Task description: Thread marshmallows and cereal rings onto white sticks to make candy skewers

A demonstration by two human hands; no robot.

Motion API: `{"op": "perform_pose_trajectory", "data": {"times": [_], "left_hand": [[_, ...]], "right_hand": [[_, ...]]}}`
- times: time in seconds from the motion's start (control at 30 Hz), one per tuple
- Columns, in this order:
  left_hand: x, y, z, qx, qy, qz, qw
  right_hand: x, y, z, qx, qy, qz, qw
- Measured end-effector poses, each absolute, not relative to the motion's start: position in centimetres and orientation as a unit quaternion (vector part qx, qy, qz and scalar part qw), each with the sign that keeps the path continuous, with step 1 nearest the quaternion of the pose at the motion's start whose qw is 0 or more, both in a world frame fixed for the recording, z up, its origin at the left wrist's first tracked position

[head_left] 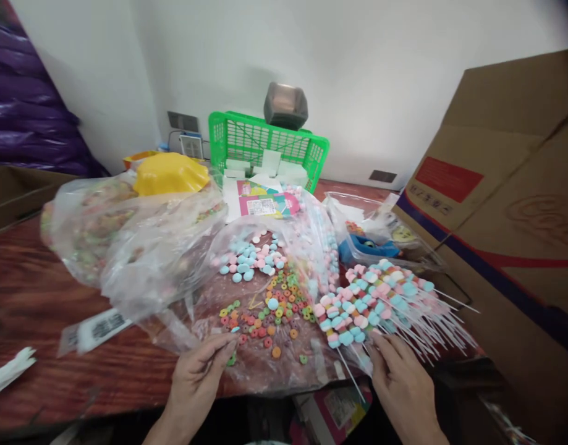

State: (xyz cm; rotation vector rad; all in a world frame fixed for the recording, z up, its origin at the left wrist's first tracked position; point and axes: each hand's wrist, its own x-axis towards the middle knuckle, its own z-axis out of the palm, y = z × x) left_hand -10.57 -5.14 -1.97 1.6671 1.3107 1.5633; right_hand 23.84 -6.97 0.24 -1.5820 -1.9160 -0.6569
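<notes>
My left hand [198, 371] is closed in a pinch, a small pale blue marshmallow [235, 329] showing at its fingertips. Loose cereal rings [266, 330] in several colours lie just beyond on clear plastic. Behind them is a heap of pink and blue marshmallows [243, 268]. My right hand [397, 374] pinches at the near edge of a pile of skewers [374, 296], apparently on a thin white stick mostly hidden by the fingers. The skewers carry marshmallows and rings, with their white sticks [423, 327] pointing right. One stick [351, 372] slants over the table's front edge.
Clear bags [156, 247] with a yellow packet [172, 174] on top stand left. A green basket [318, 157] and a bag of marshmallows [318, 241] are behind. A clear tray [418, 259] and a large carton [506, 185] flank the right. White sticks [10, 371] lie far left.
</notes>
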Motion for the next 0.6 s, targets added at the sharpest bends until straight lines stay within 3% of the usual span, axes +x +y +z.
{"op": "perform_pose_trajectory", "data": {"times": [0.17,0.43,0.6], "left_hand": [[-11.0,-5.4,-1.3,0.691,0.463,0.528,0.17],[-14.0,-7.3,0.5,0.804,0.469,0.36,0.058],[-17.0,-6.7,0.1,0.774,0.534,0.34,-0.003]], "right_hand": [[22.0,-5.9,-1.6,-0.543,-0.776,-0.185,0.261],[19.7,-2.4,3.2,-0.461,-0.834,-0.166,0.254],[17.2,-2.8,2.3,-0.438,-0.864,-0.1,0.228]]}}
